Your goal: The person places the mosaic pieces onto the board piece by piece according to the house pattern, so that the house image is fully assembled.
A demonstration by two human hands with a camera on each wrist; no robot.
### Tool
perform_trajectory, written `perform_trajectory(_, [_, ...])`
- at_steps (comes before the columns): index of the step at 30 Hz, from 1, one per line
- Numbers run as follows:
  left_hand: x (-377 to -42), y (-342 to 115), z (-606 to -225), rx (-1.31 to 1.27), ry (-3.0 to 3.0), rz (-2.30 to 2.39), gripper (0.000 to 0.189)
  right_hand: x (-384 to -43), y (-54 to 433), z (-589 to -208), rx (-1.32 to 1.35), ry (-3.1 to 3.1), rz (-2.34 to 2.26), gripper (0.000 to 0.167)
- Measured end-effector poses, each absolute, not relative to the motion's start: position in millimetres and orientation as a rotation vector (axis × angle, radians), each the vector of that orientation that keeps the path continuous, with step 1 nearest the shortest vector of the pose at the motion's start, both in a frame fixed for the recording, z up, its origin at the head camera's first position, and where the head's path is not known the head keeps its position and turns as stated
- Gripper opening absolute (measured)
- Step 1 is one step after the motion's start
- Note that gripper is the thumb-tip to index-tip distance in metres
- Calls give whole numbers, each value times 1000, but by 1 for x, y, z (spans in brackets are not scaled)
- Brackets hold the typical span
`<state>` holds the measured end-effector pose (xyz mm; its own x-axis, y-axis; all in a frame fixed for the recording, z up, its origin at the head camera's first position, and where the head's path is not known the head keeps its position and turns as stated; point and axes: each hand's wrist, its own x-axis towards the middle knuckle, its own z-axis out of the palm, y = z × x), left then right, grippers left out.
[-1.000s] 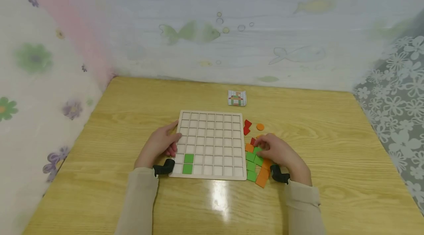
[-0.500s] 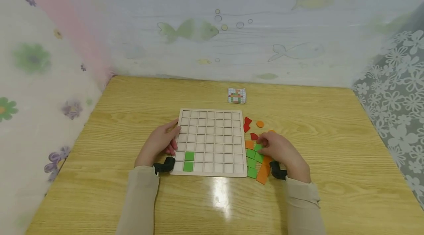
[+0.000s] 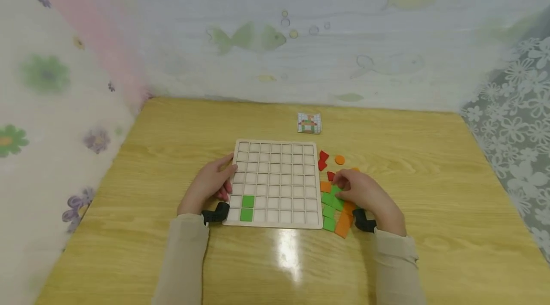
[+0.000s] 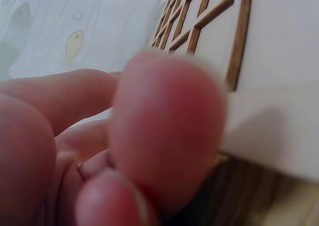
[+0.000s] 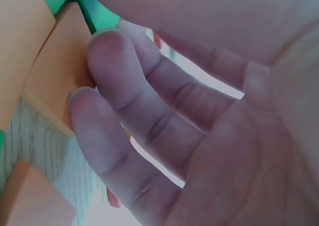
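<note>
A pale wooden grid board [image 3: 279,226] lies in the middle of the table, with two green square tiles [image 3: 247,201] in its lower left cells. My left hand [image 3: 207,184] holds the board's left edge, its thumb tip on the rim. In the left wrist view a blurred fingertip [image 4: 169,121] overlaps the rim. Right of the board, my right hand [image 3: 363,193] pinches a green square tile [image 3: 335,191] within the loose pile. The right wrist view shows its other fingers [image 5: 112,66] against an orange tile [image 5: 62,69]; the thumb overlaps a green tile [image 5: 102,15].
Loose green tiles [image 3: 329,224], orange tiles [image 3: 343,225] and red curved pieces [image 3: 323,160] lie along the board's right side. An orange disc [image 3: 340,159] sits behind my right hand. A small pattern card [image 3: 309,123] lies beyond the board, before the painted wall.
My right thumb and fingers stay at the green tile, which has shifted slightly among its neighbours. My left hand keeps its place at the board. The whole head view drifts a little.
</note>
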<state>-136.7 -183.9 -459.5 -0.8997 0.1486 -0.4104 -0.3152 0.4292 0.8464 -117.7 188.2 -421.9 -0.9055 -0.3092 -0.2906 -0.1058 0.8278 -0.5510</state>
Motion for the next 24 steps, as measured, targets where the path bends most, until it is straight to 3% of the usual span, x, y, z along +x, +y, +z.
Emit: perform_trajectory(24, [-155,-192,-462,-84,2291,1451,53,-126,185,-421,-246,2782,-752,16])
